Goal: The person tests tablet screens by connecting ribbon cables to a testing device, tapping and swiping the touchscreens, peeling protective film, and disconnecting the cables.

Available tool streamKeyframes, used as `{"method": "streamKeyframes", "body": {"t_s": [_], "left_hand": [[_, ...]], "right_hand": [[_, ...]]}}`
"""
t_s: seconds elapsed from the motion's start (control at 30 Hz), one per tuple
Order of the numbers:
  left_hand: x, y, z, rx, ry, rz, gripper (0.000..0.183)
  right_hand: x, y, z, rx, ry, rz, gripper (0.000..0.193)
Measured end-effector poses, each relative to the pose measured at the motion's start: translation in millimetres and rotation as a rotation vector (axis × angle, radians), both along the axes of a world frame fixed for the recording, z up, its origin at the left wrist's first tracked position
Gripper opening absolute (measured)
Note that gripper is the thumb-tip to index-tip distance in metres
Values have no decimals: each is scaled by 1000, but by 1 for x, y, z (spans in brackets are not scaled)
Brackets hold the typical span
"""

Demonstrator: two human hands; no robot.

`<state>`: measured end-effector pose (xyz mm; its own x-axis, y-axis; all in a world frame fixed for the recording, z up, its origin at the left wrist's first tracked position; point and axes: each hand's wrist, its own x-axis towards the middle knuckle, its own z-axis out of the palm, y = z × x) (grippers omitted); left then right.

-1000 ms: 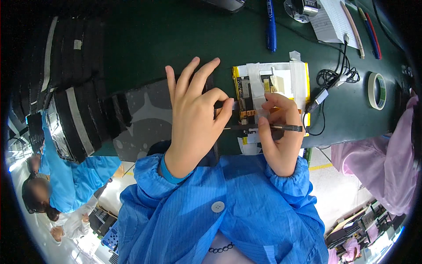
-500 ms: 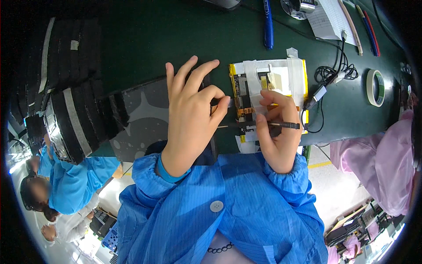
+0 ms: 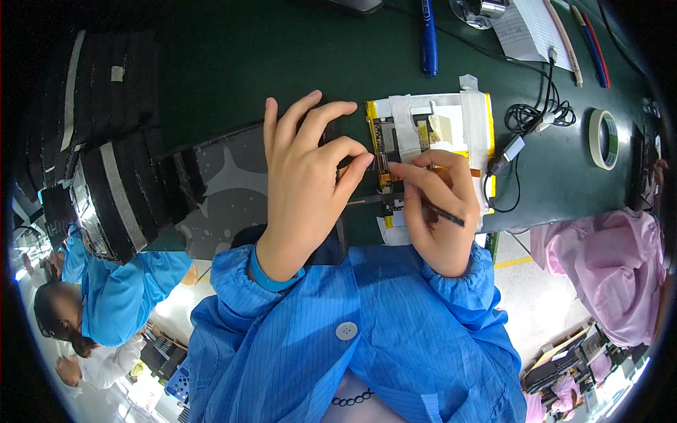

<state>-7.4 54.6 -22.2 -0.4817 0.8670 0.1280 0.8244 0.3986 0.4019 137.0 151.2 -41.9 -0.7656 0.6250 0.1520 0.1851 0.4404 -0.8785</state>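
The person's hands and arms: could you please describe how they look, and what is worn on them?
Both the left hand and the right hand are bare, without gloves. The sleeves are bright blue with fine darker stripes and gathered cuffs. A plain teal-blue band circles the left wrist.

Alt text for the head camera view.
A person's right hand, holding a slim dark tool, reaches over a taped circuit board; the left hand is beside it, fingers in a pinch. Coiled cable and a tape roll lie farther right.
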Motion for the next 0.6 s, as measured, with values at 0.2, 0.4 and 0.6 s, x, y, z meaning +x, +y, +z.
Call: {"method": "streamKeyframes", "body": {"t_s": [0.2,0.4,0.6], "left_hand": [[1,1,0,-14,17,-5,10],[2,0,5,-14,-5,-32,13],[32,-7,24,109,-81,-236,35]], "right_hand": [[-1,-3,2,135,-69,61,36],[-2,-7,4,190,-108,76,33],[13,-6,16,-361,169,-23,19]]}}
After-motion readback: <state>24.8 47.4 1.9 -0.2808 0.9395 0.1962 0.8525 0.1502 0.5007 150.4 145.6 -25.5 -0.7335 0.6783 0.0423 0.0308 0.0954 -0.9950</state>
